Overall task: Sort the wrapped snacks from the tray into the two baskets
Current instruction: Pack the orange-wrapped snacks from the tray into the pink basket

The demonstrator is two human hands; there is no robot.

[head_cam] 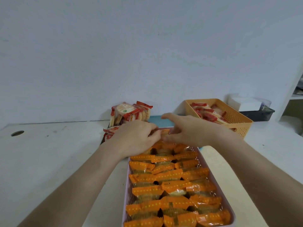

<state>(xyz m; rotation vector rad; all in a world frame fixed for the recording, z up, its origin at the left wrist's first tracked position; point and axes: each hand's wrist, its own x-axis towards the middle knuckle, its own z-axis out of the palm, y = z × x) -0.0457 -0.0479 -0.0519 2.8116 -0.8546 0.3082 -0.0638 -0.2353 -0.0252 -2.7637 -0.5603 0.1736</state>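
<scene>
A lilac basket (127,185) in front of me is packed with orange-wrapped snacks (170,176). Behind it lies a teal tray (155,119) with a pile of red-wrapped cracker packs (129,114) at its left end. An orange basket (243,122) at the back right holds more red-wrapped packs (207,114). Both hands meet over the lilac basket's far end. My left hand (137,139) pinches one orange-wrapped snack (165,132) in its fingertips. My right hand (186,130) hovers beside that snack with its fingers spread, the thumb close under it.
The white table has a round cable hole (17,133) at the far left. A white box (246,103) on a dark tray (259,115) stands at the back right, next to a white shelf unit (294,102). A plain wall closes the back.
</scene>
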